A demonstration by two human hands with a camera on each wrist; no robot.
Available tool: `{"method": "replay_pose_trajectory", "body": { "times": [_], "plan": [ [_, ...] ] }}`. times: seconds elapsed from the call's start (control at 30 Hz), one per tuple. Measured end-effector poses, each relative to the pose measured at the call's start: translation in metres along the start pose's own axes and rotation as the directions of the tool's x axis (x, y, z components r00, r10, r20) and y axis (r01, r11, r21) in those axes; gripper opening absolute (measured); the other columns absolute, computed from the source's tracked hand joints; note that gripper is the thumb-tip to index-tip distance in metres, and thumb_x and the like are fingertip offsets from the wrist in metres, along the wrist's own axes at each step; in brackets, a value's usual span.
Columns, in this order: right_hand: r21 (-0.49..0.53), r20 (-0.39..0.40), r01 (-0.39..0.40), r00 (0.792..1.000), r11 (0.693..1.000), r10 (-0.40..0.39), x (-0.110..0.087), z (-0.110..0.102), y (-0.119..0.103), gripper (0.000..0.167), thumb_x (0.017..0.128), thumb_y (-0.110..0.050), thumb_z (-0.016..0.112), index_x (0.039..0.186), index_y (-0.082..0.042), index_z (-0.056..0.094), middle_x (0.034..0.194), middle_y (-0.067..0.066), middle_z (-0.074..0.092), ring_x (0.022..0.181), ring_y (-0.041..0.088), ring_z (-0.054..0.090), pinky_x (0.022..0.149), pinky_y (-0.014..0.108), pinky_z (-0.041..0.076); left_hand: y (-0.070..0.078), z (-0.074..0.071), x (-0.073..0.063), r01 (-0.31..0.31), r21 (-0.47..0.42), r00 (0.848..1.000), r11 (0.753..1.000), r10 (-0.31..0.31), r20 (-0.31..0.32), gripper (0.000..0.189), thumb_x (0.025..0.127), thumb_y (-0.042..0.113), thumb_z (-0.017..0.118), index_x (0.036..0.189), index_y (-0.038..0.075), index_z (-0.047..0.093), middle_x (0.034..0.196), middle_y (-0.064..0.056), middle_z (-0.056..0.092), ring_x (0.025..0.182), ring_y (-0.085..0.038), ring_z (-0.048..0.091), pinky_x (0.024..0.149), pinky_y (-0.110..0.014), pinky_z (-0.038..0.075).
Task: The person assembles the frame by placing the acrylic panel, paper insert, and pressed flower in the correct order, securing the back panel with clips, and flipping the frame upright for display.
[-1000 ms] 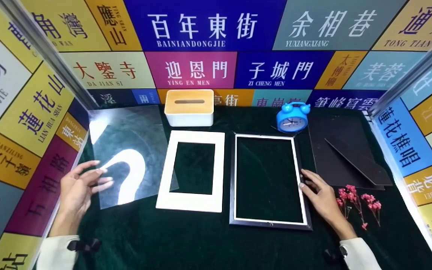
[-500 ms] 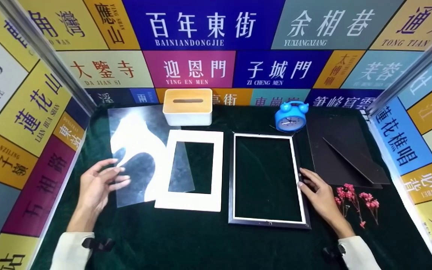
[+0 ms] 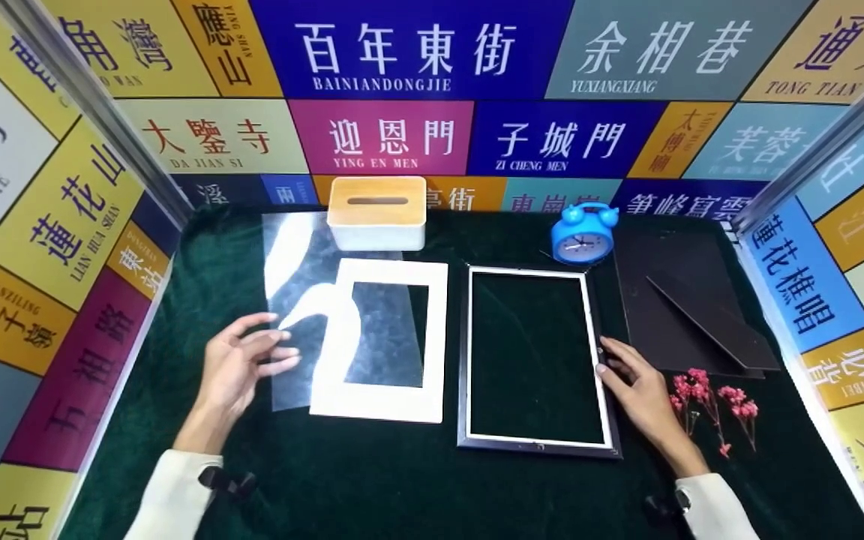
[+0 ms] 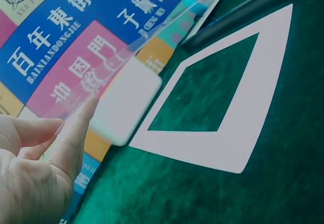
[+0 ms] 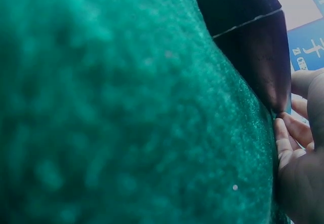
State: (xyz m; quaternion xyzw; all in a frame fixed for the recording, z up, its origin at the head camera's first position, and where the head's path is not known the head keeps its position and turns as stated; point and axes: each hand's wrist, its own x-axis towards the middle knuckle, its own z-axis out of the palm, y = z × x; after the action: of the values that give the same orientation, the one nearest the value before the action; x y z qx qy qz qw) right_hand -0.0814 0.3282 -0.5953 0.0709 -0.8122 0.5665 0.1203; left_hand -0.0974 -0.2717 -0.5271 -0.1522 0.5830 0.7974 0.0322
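Note:
My left hand (image 3: 241,367) pinches the left edge of a clear plastic sheet (image 3: 387,360) between thumb and fingers. The sheet is raised and overlaps a white mat (image 3: 379,405) with a rectangular opening in the head view. In the left wrist view the sheet shows nearly edge-on beyond the fingertips, above the mat (image 4: 228,153). To the right lies a dark picture frame (image 3: 537,448) with a white inner edge. My right hand (image 3: 638,386) rests beside it, thumb and fingertips touching its right side. The frame's mitred corner (image 5: 253,36) shows in the right wrist view.
A white tissue box (image 3: 377,232) with a wooden lid stands behind the mat. A blue alarm clock (image 3: 583,236) is behind the frame. On the right lie a black backing board (image 3: 664,315) with a stand leg and pink dried flowers (image 3: 739,405). Green cloth (image 3: 372,480) covers the table.
My left hand has carried the clear sheet to the right, from beside the mat to over much of its opening. The right hand and the picture frame have stayed in place.

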Motion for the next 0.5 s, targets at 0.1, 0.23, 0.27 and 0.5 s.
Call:
{"method": "replay_pose_trajectory", "body": {
  "times": [0.1,0.23,0.27,0.5],
  "plan": [
    [-0.002,-0.001,0.006,1.0,1.0,-0.006,0.0,0.001,0.001,0.045,0.096,0.019,0.07,0.14,0.018,0.063,0.144,0.04,0.06,0.122,0.002,0.065,0.103,0.015,0.052,-0.007,0.008,0.002,0.007,-0.002,1.0,1.0,-0.007,0.002,0.029,0.108,-0.004,0.064,0.136,-0.003,0.063,0.107,-0.018,0.079,0.08,-0.029,0.082,0.084,-0.051,0.066],
    [-0.005,-0.015,-0.005,1.0,1.0,0.005,0.0,0.001,0.01,0.046,0.095,0.021,0.07,0.14,0.018,0.064,0.144,0.038,0.062,0.122,0.003,0.066,0.102,0.015,0.053,-0.017,0.018,0.003,0.018,-0.013,1.0,1.0,-0.018,0.008,0.03,0.105,-0.007,0.064,0.135,-0.004,0.063,0.109,-0.024,0.078,0.078,-0.03,0.082,0.083,-0.052,0.066],
    [-0.006,-0.019,-0.009,1.0,1.0,0.009,0.001,0.001,0.014,0.046,0.095,0.021,0.07,0.14,0.017,0.065,0.144,0.037,0.062,0.121,0.003,0.066,0.102,0.016,0.053,-0.02,0.02,0.003,0.021,-0.014,1.0,1.0,-0.021,0.009,0.03,0.105,-0.007,0.064,0.135,-0.005,0.064,0.109,-0.025,0.077,0.078,-0.03,0.082,0.083,-0.052,0.066],
    [-0.01,-0.006,-0.029,1.0,1.0,0.029,0.002,-0.004,0.034,0.049,0.096,0.017,0.074,0.143,0.009,0.068,0.147,0.031,0.063,0.123,0.002,0.065,0.102,0.014,0.052,-0.037,0.035,0.003,0.057,-0.025,0.998,0.998,-0.056,0.029,0.037,0.104,-0.007,0.064,0.141,-0.009,0.059,0.113,-0.029,0.075,0.079,-0.03,0.08,0.082,-0.052,0.067]
  ]
}}
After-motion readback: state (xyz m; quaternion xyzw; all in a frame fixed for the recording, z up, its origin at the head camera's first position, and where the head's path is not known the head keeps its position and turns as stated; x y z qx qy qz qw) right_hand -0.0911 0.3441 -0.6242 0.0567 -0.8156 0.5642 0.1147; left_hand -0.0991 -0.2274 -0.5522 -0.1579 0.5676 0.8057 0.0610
